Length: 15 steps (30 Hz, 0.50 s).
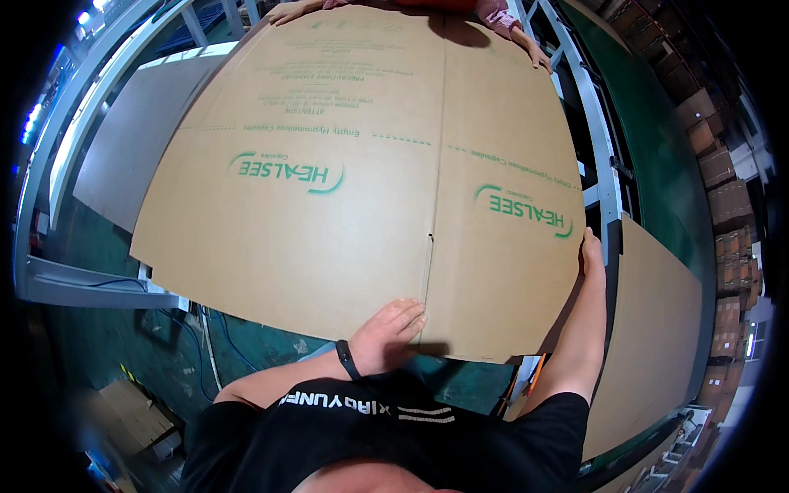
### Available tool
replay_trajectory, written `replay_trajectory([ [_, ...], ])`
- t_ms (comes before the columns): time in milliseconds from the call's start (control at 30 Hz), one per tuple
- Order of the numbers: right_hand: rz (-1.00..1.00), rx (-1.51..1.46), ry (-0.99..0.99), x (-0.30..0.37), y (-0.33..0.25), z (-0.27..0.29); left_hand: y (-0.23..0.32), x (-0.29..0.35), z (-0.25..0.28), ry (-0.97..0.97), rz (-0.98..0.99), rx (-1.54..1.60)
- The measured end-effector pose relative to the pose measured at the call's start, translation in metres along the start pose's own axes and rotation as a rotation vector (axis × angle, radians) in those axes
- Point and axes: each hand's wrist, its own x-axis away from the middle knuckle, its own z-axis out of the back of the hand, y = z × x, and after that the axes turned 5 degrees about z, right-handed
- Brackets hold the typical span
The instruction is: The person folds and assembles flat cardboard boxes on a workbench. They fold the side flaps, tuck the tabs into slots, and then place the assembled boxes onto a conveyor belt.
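A large brown cardboard sheet [329, 222] with green print lies flat in front of me, a slot and a crease line running through it. My left hand [389, 333] rests on its near edge beside the slot, fingers stretched flat on the board. At the right edge, my right hand [592, 253] grips the sheet; the thumb side shows, while the other fingers are hidden. Across from me, a co-worker's hands touch the far edge, one hand [294, 11] at the far left corner and the other hand [534, 52] at the far right.
Pale metal frame rails [602, 131] run along the right, with another frame [99, 283] at left. A grey panel [148, 135] stands left of the sheet, and a brown board [657, 320] lies at right. Stacked cartons [727, 246] line the far right. Cables [197, 345] hang near the green floor.
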Motion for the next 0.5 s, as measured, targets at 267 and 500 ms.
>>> replay_trajectory([
  [267, -0.147, -0.179, -0.081, -0.027, -0.031, 0.002, -0.005, -0.005, 0.004, -0.132, 0.048, -0.058],
  [500, -0.050, 0.141, 0.103, -0.029, -0.024, -0.016, -0.014, -0.002, 0.004, -0.072, 0.016, -0.036],
])
